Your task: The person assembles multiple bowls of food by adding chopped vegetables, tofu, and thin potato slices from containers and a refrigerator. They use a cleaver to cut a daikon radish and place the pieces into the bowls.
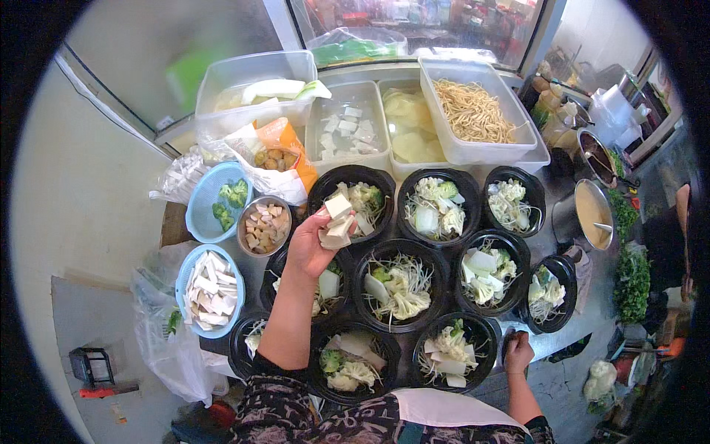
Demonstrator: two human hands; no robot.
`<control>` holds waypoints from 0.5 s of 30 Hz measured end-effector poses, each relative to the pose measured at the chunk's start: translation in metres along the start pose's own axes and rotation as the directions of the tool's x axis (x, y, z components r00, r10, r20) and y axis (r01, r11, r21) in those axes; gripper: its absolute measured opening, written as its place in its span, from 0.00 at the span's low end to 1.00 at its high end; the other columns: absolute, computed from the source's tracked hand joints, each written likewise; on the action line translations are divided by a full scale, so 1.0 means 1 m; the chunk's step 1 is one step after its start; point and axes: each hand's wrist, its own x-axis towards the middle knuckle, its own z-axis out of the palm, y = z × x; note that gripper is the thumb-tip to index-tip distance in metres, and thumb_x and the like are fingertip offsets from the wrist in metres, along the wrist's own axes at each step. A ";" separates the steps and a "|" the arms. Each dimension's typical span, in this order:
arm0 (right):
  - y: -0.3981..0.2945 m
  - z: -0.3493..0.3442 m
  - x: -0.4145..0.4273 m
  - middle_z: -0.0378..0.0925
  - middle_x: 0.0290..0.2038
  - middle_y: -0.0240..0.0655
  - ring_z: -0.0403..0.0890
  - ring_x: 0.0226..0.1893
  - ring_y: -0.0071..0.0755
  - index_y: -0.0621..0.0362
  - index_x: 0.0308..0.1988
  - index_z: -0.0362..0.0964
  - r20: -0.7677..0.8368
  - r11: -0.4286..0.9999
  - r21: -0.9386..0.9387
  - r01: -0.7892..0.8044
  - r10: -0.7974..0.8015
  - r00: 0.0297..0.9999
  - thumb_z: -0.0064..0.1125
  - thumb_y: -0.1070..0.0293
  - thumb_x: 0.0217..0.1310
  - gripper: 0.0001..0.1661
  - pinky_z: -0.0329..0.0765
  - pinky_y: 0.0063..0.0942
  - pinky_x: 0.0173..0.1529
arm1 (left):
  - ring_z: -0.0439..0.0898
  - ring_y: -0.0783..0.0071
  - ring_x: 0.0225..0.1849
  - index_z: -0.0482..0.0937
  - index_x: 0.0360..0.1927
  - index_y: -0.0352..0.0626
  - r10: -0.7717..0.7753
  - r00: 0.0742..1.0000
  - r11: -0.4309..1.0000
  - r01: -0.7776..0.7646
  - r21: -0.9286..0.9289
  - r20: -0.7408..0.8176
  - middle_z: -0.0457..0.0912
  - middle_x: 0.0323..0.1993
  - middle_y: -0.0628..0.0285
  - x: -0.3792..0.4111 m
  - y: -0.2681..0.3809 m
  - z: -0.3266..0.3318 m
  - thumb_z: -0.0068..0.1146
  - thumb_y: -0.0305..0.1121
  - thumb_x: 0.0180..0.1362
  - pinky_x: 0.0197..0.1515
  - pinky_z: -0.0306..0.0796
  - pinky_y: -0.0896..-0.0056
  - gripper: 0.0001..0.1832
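Note:
My left hand [317, 244] holds several pale tofu pieces [339, 215] above a black bowl [383, 177] of cauliflower, broccoli and bean sprouts at the back of the group. My right hand [518, 352] is closed at the right side of the front right bowl [484, 377]; whether it grips the rim or something dark beside it is not plain. More black bowls with cauliflower, sprouts and pale slices stand close together, among them the middle bowl [363, 311]. My left forearm hides part of the bowl beneath it.
A blue basket [241, 283] of white strips, a blue basket [194, 202] with broccoli and a steel bowl [265, 226] of cubes stand left. Plastic tubs hold tofu in water [350, 127] and noodles [471, 114] behind. A steel pot [571, 222] with a ladle stands right.

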 end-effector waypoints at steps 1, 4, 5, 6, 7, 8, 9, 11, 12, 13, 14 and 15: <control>-0.003 -0.002 0.000 0.72 0.19 0.43 0.74 0.21 0.52 0.54 0.30 0.65 -0.003 1.000 0.016 0.009 -0.008 1.000 0.45 0.66 0.52 0.05 0.68 0.41 0.24 | 0.72 0.58 0.47 0.61 0.52 0.29 -0.014 1.000 0.999 0.014 -0.036 -0.015 0.69 0.47 0.46 0.000 -0.001 -0.005 0.43 0.28 0.53 0.47 0.71 0.61 0.22; -0.006 -0.004 0.000 0.72 0.19 0.43 0.74 0.20 0.52 0.53 0.30 0.65 -0.024 0.997 0.075 0.018 -0.016 1.000 0.45 0.66 0.51 0.05 0.68 0.41 0.24 | 0.73 0.62 0.44 0.66 0.47 0.34 -0.062 0.994 0.991 0.052 -0.122 -0.084 0.72 0.43 0.51 0.003 -0.005 -0.014 0.47 0.32 0.56 0.41 0.74 0.66 0.17; -0.007 -0.005 0.000 0.72 0.19 0.43 0.74 0.20 0.52 0.53 0.30 0.65 -0.028 0.998 0.064 0.015 -0.013 1.000 0.45 0.66 0.51 0.05 0.68 0.42 0.24 | 0.74 0.63 0.43 0.66 0.48 0.34 -0.044 0.998 0.990 0.037 -0.137 -0.043 0.72 0.43 0.51 0.006 -0.007 -0.020 0.46 0.33 0.57 0.40 0.74 0.67 0.17; -0.008 -0.005 0.000 0.72 0.19 0.43 0.73 0.20 0.52 0.53 0.30 0.65 -0.030 0.998 0.055 0.014 -0.012 0.999 0.45 0.65 0.51 0.05 0.68 0.42 0.24 | 0.74 0.63 0.42 0.65 0.48 0.33 -0.022 1.000 0.988 0.021 -0.152 -0.006 0.72 0.44 0.50 0.009 -0.009 -0.027 0.45 0.34 0.58 0.39 0.74 0.68 0.18; -0.008 -0.005 0.000 0.72 0.19 0.43 0.73 0.20 0.52 0.53 0.30 0.65 -0.031 0.999 0.046 0.013 -0.012 0.999 0.45 0.65 0.51 0.06 0.68 0.42 0.24 | 0.74 0.64 0.42 0.65 0.49 0.32 0.001 1.000 0.986 0.004 -0.167 0.031 0.71 0.44 0.49 0.011 -0.010 -0.033 0.44 0.34 0.58 0.38 0.75 0.69 0.19; -0.003 -0.001 0.000 0.72 0.19 0.43 0.73 0.19 0.52 0.53 0.30 0.65 -0.024 1.000 0.008 0.018 -0.018 1.000 0.45 0.65 0.51 0.05 0.68 0.43 0.23 | 0.74 0.63 0.42 0.65 0.48 0.33 -0.013 1.000 0.982 0.016 -0.190 0.022 0.72 0.44 0.49 0.013 -0.010 -0.040 0.44 0.33 0.58 0.39 0.74 0.68 0.18; -0.003 -0.001 0.000 0.72 0.19 0.43 0.73 0.19 0.52 0.53 0.30 0.65 -0.030 0.999 0.024 0.023 -0.022 0.999 0.45 0.65 0.51 0.06 0.68 0.43 0.23 | 0.74 0.62 0.42 0.66 0.48 0.33 -0.030 0.999 0.976 0.032 -0.217 0.012 0.72 0.44 0.49 0.015 -0.011 -0.040 0.44 0.33 0.58 0.41 0.74 0.66 0.17; -0.004 -0.001 0.000 0.73 0.19 0.42 0.73 0.19 0.52 0.53 0.30 0.65 -0.039 0.998 0.058 0.038 -0.035 0.999 0.46 0.65 0.51 0.06 0.67 0.43 0.23 | 0.73 0.59 0.43 0.66 0.48 0.34 -0.037 0.999 0.974 0.031 -0.224 -0.022 0.71 0.44 0.49 0.015 -0.013 -0.041 0.44 0.32 0.57 0.43 0.72 0.63 0.16; -0.005 -0.002 -0.001 0.73 0.19 0.42 0.73 0.19 0.52 0.53 0.30 0.65 -0.034 0.998 0.048 0.030 -0.028 0.999 0.46 0.65 0.51 0.06 0.68 0.42 0.23 | 0.73 0.58 0.44 0.66 0.48 0.34 -0.029 0.999 0.979 0.020 -0.203 -0.045 0.71 0.45 0.48 0.013 -0.014 -0.035 0.44 0.31 0.57 0.45 0.71 0.61 0.16; -0.006 -0.003 -0.001 0.73 0.19 0.42 0.73 0.19 0.52 0.53 0.30 0.65 -0.029 0.999 0.038 0.023 -0.022 0.999 0.46 0.65 0.51 0.06 0.68 0.42 0.23 | 0.72 0.57 0.45 0.65 0.48 0.35 -0.020 0.997 0.983 0.008 -0.181 -0.068 0.71 0.45 0.48 0.009 -0.014 -0.029 0.44 0.31 0.57 0.47 0.70 0.59 0.16; -0.006 -0.004 0.000 0.73 0.19 0.42 0.73 0.19 0.52 0.52 0.30 0.65 -0.024 0.999 0.028 0.018 -0.017 1.000 0.46 0.65 0.51 0.06 0.68 0.42 0.23 | 0.71 0.54 0.47 0.64 0.49 0.34 -0.036 0.993 0.982 0.014 -0.189 -0.111 0.69 0.47 0.47 0.003 -0.012 -0.023 0.45 0.25 0.51 0.51 0.66 0.55 0.19; -0.004 -0.004 -0.001 0.73 0.19 0.42 0.73 0.19 0.52 0.52 0.30 0.65 -0.024 0.999 0.031 0.020 -0.020 1.000 0.46 0.65 0.51 0.06 0.68 0.42 0.23 | 0.71 0.54 0.48 0.63 0.50 0.34 -0.013 0.997 0.987 0.000 -0.159 -0.081 0.69 0.47 0.47 -0.004 -0.012 -0.018 0.45 0.23 0.49 0.52 0.66 0.55 0.22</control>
